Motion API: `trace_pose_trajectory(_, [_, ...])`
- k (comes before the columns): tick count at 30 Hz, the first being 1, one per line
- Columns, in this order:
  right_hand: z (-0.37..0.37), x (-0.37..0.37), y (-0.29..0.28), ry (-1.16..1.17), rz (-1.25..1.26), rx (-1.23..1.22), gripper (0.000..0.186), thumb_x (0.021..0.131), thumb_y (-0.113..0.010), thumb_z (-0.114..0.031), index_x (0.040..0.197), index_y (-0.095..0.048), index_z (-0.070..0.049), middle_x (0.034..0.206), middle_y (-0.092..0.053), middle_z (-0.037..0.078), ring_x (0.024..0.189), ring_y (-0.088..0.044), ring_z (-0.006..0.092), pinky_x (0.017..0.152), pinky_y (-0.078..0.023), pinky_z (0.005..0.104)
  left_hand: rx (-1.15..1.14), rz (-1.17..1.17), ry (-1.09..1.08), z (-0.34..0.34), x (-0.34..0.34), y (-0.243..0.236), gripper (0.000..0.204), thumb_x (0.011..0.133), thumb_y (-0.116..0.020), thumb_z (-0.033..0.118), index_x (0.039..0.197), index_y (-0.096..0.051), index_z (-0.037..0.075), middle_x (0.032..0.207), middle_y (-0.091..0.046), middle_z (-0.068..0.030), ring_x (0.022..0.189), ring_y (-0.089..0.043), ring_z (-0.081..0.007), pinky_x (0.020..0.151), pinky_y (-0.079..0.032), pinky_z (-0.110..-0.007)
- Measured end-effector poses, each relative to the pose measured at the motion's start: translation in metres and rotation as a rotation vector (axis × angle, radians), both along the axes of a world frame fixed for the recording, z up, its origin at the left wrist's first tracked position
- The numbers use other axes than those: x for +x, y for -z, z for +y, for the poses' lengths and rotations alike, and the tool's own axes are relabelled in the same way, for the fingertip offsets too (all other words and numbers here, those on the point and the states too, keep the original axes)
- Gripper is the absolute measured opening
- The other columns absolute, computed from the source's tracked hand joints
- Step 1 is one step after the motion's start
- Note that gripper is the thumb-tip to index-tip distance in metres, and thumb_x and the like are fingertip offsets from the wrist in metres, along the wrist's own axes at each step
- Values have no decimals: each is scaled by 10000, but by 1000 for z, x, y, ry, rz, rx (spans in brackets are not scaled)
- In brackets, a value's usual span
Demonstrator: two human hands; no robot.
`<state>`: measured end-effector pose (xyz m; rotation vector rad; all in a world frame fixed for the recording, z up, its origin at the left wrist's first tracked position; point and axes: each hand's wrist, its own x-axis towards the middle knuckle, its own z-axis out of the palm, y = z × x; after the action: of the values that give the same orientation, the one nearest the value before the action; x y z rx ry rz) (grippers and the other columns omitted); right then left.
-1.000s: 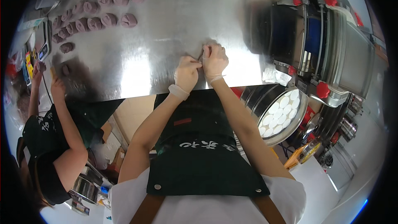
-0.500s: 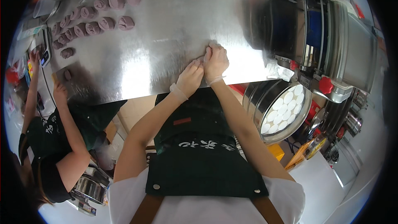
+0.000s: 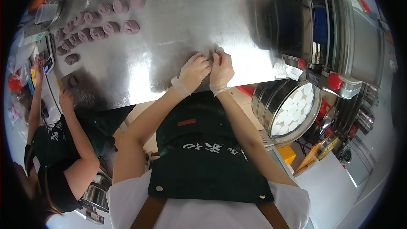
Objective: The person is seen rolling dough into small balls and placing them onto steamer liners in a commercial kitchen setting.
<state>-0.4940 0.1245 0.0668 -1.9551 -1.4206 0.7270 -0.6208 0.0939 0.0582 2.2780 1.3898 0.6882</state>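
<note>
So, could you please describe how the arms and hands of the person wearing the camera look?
The left hand and the right hand seem to wear thin, see-through gloves, with loose, whitish cuffs ringing the wrists. The forearms are bare, with no markings that I can see. Short white sleeves end above the elbows.

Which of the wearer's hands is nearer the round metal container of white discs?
Right. The right hand is left of the container; the left hand is farther left.
</note>
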Motion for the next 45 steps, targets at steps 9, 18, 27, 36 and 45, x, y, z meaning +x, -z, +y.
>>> trace_pose_trajectory(9, [6,4,31,-287,-402,386,180,868,-677,-137,1043,-643,-116,867,-632,110,784,-632,312,655,-510,445,91,433,-205,-24,20,-5,501,908,-520,169,1369,-550,-26,1502,-465,-177,1423,-409,-305,1175,-320,-480])
trace_pose_trajectory(18, [-17,22,-1,17,161,-238,229,1015,-513,-172,1101,-656,-16,884,-676,152,787,-654,287,750,-529,370,-145,-320,-468,-49,56,9,431,746,-717,67,1156,-585,71,1138,-586,-122,1073,-559,-339,898,-485,-441])
trace_pose_trajectory(27, [33,-5,5,-529,-310,415,173,927,-658,-277,953,-685,-108,814,-684,96,671,-648,253,553,-518,352,-431,-650,-806,-36,51,9,504,680,-806,77,1115,-552,88,1048,-592,-99,942,-600,-343,771,-512,-444])
trace_pose_trajectory(36, [62,-30,21,-868,-454,420,305,889,-710,-386,724,-641,-139,631,-623,65,508,-598,271,455,-446,386,-97,-346,-661,-40,33,16,450,704,-816,74,1094,-592,92,1103,-584,-91,987,-612,-288,754,-523,-387])
trace_pose_trajectory(45, [58,-15,25,-701,-469,374,431,927,-651,-385,595,-592,-117,549,-570,77,480,-573,294,437,-433,414,-165,-402,-712,-22,35,4,346,715,-801,79,1003,-610,90,1086,-582,-67,918,-641,-282,738,-549,-394])
